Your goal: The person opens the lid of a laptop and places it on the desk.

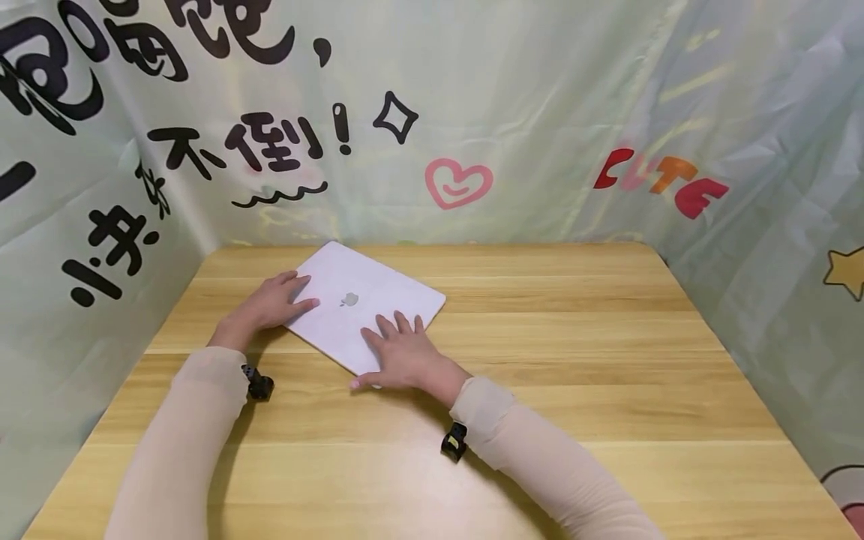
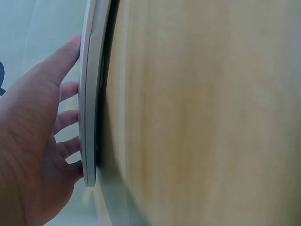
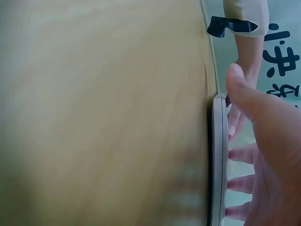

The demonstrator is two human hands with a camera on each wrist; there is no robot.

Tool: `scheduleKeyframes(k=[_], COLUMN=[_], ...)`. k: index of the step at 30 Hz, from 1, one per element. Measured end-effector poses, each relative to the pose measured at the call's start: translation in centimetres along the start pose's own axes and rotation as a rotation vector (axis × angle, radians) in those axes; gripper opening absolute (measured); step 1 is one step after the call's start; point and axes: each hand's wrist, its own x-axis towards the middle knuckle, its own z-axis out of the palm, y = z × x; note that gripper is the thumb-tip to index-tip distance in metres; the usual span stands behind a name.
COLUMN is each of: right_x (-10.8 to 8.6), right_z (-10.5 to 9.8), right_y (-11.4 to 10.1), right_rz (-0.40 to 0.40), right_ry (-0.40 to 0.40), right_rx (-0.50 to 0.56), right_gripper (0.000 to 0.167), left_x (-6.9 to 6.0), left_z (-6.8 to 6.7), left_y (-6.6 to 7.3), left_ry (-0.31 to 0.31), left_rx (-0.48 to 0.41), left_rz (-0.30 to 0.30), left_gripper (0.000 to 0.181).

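A closed silver laptop (image 1: 381, 289) with an apple logo on its lid lies flat and turned at an angle on the wooden table. My left hand (image 1: 273, 301) rests its fingertips and thumb on the lid along the left side. Near the front corner, my right hand (image 1: 407, 358) spreads its fingers over the lid, its thumb out by the front edge. The left wrist view shows the laptop's thin side (image 2: 89, 113) with fingertips touching the lid. Seen from the right wrist, several fingertips meet the lid (image 3: 225, 169) while the thumb stands apart from it.
The wood-grain table (image 1: 574, 360) extends to the right and in front of the laptop. A pale printed cloth (image 1: 540, 97) hangs behind and along both sides. Small black devices sit at the left wrist (image 1: 259, 384) and right wrist (image 1: 454, 442).
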Motion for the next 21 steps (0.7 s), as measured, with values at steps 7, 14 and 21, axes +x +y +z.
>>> scheduleKeyframes(k=[7,14,21], right_x=[-0.5,-1.5,-2.1], right_z=[-0.1,-0.2,-0.2], right_y=[0.1,0.7,1.4], right_rz=[-0.002,-0.036,-0.074], right_ry=[-0.033,-0.046,-0.067], right_rx=[-0.014,-0.020,-0.041], right_gripper=[0.100,0.094,0.094], left_x=[-1.0,-2.6,-4.2], left_z=[0.2,0.2,0.2], left_y=[0.1,0.6,0.4], left_ry=[0.005,-0.019,-0.017], left_rx=[0.027,0.060,0.060], left_rz=[0.016,0.057,0.097], left_gripper=[0.096,0.093,0.092])
